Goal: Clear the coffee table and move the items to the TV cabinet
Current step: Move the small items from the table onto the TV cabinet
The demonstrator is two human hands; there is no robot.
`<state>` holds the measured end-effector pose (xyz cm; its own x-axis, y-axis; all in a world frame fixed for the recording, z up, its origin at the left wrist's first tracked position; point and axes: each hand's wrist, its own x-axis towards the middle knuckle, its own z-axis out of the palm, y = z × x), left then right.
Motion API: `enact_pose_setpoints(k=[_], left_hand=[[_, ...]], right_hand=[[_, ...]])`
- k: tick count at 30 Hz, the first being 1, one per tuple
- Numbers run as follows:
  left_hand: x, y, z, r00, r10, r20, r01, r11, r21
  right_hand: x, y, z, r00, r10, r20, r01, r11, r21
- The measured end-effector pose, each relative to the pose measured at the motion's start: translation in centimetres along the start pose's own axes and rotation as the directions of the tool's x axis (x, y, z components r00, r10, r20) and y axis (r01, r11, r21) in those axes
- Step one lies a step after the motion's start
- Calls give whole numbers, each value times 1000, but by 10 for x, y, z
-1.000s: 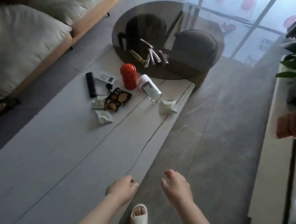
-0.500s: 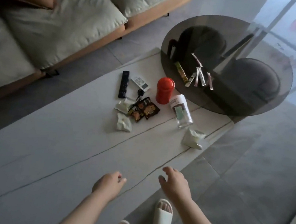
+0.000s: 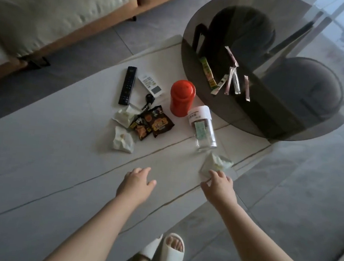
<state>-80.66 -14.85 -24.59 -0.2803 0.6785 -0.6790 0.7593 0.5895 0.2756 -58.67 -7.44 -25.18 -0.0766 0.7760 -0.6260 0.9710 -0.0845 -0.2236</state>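
progress: none cleared, by the look of it | worktop (image 3: pixel 36 158) held remotes, red canister (image 3: pixel 182 97), jar, snack packets, tissues | right hand (image 3: pixel 218 186) fingers spread, at crumpled tissue (image 3: pixel 216 165) | left hand (image 3: pixel 137 183) relaxed, empty

I see a pale grey-white coffee table (image 3: pixel 36 158) veined with thin dark lines. Just beyond my right hand's fingers (image 3: pixel 215 174) lies a white crumpled tissue (image 3: pixel 216 163). Farther past them stand a red canister (image 3: pixel 182 97) and a clear jar (image 3: pixel 203 128) with a white cap and pale green label. Ahead of my left fingers (image 3: pixel 141 170): black-and-orange snack packets (image 3: pixel 152 124), a black remote (image 3: pixel 127 85), a white remote (image 3: pixel 150 84).
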Motion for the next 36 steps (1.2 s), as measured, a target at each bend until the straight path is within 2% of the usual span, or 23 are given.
enact_pose_setpoints(k=[6, 11, 15, 19, 21, 24, 29, 34, 36], left_hand=[[38, 16, 28, 998, 44, 54, -45, 999, 15], [62, 19, 42, 995, 55, 84, -58, 998, 32], [74, 14, 40, 994, 53, 97, -57, 998, 34], [85, -3, 25, 996, 31, 79, -35, 998, 46], [91, -15, 15, 999, 5, 50, -7, 999, 47], [102, -32, -3, 999, -31, -17, 32, 999, 42], [120, -58, -24, 987, -83, -139, 90, 995, 52], [137, -73, -33, 933, -163, -320, 172, 985, -1], [148, -75, -35, 924, -183, -336, 181, 983, -38]], right_hand=[[49, 10, 11, 996, 75, 53, -75, 997, 1], [82, 13, 27, 994, 103, 17, -102, 992, -68], [92, 6, 43, 985, 162, 58, -160, 987, -29], [83, -12, 64, 995, 100, -28, -102, 991, -88], [76, -24, 73, 998, 31, -54, -37, 992, -123], [70, -48, 84, 995, -101, -18, 96, 981, -166], [74, -94, 91, 960, -280, -24, 271, 945, -183], [76, -126, 96, 954, -284, -98, 278, 958, -71], [76, -132, 98, 962, -253, -106, 253, 967, -19]])
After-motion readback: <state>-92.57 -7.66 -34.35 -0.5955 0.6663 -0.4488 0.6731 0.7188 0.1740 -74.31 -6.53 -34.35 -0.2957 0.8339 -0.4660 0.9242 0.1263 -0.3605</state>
